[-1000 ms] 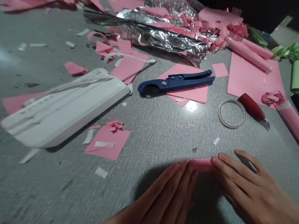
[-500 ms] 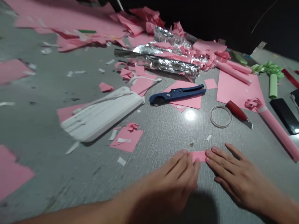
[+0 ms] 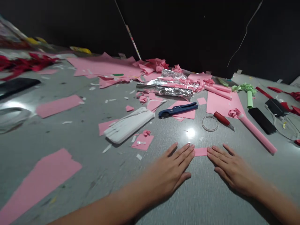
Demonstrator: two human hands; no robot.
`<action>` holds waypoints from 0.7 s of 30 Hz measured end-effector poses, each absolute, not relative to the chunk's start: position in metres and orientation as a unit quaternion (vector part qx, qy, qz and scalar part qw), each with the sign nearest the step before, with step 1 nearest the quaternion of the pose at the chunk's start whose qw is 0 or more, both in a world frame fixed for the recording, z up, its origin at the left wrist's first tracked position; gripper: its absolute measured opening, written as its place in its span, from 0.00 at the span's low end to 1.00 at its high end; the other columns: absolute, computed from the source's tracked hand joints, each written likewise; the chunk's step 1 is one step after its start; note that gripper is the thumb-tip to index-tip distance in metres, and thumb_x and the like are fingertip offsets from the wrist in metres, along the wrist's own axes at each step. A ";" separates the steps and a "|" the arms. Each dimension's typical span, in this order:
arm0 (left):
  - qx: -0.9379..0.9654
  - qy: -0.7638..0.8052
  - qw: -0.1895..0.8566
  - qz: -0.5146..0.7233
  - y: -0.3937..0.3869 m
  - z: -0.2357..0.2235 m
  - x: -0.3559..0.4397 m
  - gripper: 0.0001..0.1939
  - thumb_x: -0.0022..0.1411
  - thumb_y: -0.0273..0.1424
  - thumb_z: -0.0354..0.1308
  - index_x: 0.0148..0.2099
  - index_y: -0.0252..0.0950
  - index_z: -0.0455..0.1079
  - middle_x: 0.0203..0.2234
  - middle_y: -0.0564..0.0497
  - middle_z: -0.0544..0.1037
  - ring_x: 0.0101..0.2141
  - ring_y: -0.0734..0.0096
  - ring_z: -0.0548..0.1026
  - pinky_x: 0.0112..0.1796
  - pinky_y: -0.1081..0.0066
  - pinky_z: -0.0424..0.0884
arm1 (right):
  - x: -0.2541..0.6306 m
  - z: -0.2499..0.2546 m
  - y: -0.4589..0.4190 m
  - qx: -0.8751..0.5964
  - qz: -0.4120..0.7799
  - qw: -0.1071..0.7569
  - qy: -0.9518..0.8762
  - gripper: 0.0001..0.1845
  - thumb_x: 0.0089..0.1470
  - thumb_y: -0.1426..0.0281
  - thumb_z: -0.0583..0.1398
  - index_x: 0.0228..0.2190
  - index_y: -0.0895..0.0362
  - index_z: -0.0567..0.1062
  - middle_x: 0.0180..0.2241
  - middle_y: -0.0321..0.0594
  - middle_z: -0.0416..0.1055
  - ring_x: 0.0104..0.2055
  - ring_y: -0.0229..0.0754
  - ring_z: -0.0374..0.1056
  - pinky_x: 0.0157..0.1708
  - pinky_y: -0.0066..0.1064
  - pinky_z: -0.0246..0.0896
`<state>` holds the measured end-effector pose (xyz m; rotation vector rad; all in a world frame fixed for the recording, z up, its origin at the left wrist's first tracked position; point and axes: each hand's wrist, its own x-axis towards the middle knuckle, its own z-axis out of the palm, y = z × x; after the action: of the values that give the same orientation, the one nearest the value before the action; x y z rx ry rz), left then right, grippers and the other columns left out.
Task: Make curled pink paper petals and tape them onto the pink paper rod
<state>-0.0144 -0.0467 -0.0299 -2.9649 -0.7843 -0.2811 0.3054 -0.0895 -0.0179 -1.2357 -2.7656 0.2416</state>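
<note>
Palms down on a grey worktop (image 3: 206,203), a person's two bare hands lie at either end of a short pink paper strip (image 3: 201,152), set on the near side of a pale ring (image 3: 202,123) and slightly to its left. The left hand (image 3: 173,168), near side and left of the ring, is laid out flat, its fingertips over the strip's left end, the thumb and little finger splayed apart. The right hand (image 3: 231,170), near side and right of the ring, mirrors it at the other end; neither is closed around anything. Whether the paper is folded in layers beneath cannot be told. Smoothing it well would seem to call for light, equal pressure from both sets of fingertips, drawn outward along its length so that neither end lifts or skews; uneven force could crease thin paper. A white scrap (image 3: 201,138), between strip and ring, is best kept from slipping underneath. The red-handled knife (image 3: 221,118), just to the ring's right with its blade end turned away from it, warrants care if the right hand strays farther out
</note>
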 end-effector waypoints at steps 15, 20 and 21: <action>-0.964 -0.257 -0.034 -0.063 -0.034 -0.036 -0.032 0.37 0.84 0.51 0.45 0.83 0.38 0.48 0.76 0.41 0.62 0.76 0.54 0.60 0.75 0.48 0.45 | 0.241 -0.012 -0.085 -0.408 0.105 0.084 -0.903 0.37 0.78 0.62 0.57 0.78 0.60 0.55 0.78 0.48 0.50 0.80 0.54 0.51 0.78 0.56 0.52; -0.961 -0.265 -0.012 -0.072 -0.036 -0.039 -0.042 0.34 0.85 0.47 0.44 0.83 0.40 0.48 0.76 0.44 0.62 0.75 0.56 0.62 0.74 0.49 0.44 | 0.243 -0.026 -0.088 -0.438 0.144 0.064 -0.885 0.39 0.78 0.61 0.58 0.79 0.53 0.50 0.79 0.42 0.48 0.81 0.51 0.47 0.80 0.53 0.47; -0.961 -0.267 -0.010 -0.073 -0.037 -0.038 -0.044 0.32 0.85 0.47 0.44 0.82 0.41 0.49 0.76 0.45 0.63 0.75 0.56 0.62 0.75 0.49 0.43 | 0.248 -0.026 -0.089 -0.442 0.144 0.066 -0.883 0.38 0.78 0.62 0.58 0.79 0.52 0.51 0.79 0.41 0.48 0.81 0.51 0.47 0.80 0.54 0.47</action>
<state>-0.0438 -0.0366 -0.0382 -3.0376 -0.8455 -0.2310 0.2479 -0.0891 -0.0264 -1.3334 -2.6635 0.4336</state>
